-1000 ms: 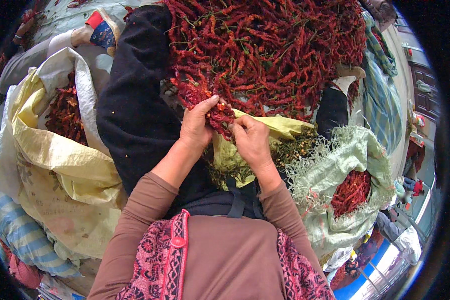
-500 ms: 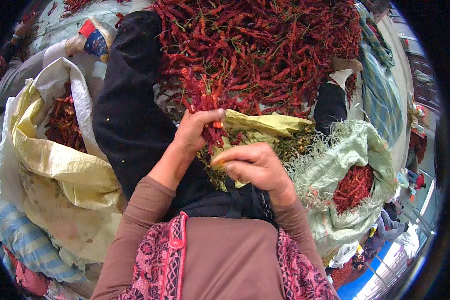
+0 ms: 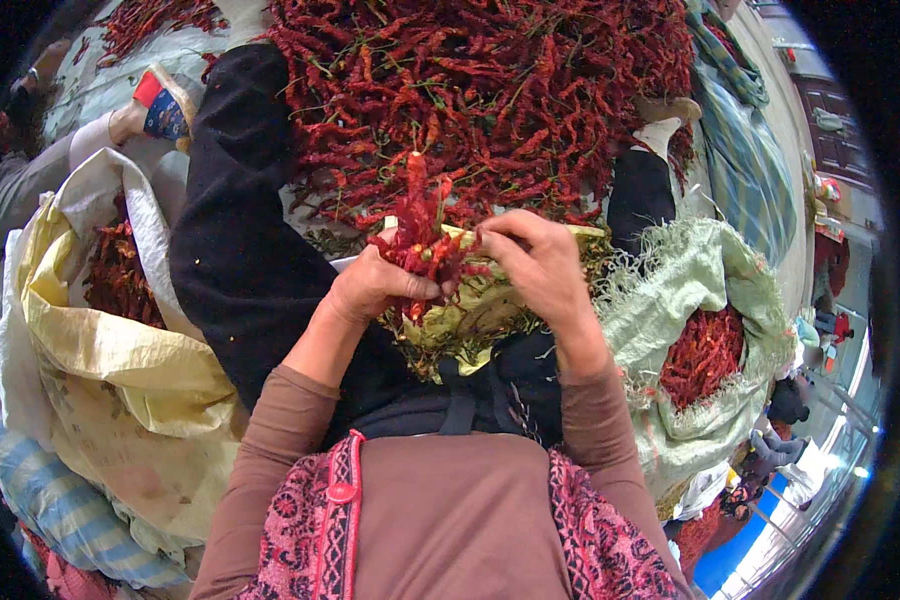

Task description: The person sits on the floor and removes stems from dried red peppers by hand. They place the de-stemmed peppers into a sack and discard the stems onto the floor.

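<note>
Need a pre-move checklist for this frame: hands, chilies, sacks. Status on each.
1. Left hand has a firm hold: ok, closed around a bunch of red chilies.
2. Right hand is at the bunch: ok, its fingertips are by the bunch's right side.
3. Right hand has a stem pinched: cannot tell, too small to make out.
4. Yellow sheet is free of scraps: not ok, greenish-brown bits lie on it.
5. Chili pile looks reachable: ok, probably; it spreads just beyond the hands.
6. Sack mouths are open: ok, both the pale sack on the left and the green sack on the right show chilies inside.
</note>
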Demonstrator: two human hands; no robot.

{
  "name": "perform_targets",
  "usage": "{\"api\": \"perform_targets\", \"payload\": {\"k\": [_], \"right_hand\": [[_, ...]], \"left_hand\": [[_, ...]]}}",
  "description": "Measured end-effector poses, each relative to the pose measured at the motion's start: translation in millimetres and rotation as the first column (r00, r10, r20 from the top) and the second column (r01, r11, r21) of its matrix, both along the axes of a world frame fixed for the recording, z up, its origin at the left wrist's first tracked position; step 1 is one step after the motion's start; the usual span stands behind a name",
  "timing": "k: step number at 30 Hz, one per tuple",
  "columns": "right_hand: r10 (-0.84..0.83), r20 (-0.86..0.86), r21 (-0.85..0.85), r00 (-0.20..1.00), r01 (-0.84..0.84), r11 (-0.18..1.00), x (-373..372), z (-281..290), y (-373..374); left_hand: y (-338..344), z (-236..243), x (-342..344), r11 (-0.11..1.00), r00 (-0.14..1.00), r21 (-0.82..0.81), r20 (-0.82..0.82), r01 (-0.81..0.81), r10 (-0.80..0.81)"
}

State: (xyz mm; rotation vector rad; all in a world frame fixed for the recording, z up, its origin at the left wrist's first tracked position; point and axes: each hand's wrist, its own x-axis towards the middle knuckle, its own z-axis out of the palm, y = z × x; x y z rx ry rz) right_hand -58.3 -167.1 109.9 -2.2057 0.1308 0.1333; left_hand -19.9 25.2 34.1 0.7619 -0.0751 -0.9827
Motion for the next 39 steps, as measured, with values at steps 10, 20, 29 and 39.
{"api": "perform_targets", "payload": {"k": [10, 20, 29, 39], "right_hand": [[0.004, -0.224, 0.212, 0.975, 0.045, 0.976, 10.3, -13.9, 15.3], [-0.109, -0.345, 0.501, 0.932, 0.281, 0.819, -12.3, -24.1, 20.9], [-0.007, -0.459, 0.762, 0.888, 0.398, 0.511, -16.8, -14.6, 19.7], [-0.197, -0.011, 0.181, 0.980, 0.195, 0.964, -15.1, -27.8, 26.3]], "left_hand": [[-0.9, -13.0, 0.9, 0.989, 0.972, 0.127, 0.212, 0.075, -0.101], [-0.3, -10.9, -0.3, 0.977, 0.977, 0.212, 0.205, 0.014, -0.058], [2.0, -15.1, -1.5, 0.996, 0.991, 0.036, 0.099, 0.086, -0.089], [0.7, -18.5, -5.5, 0.973, 0.977, 0.165, 0.112, 0.160, -0.179]]}}
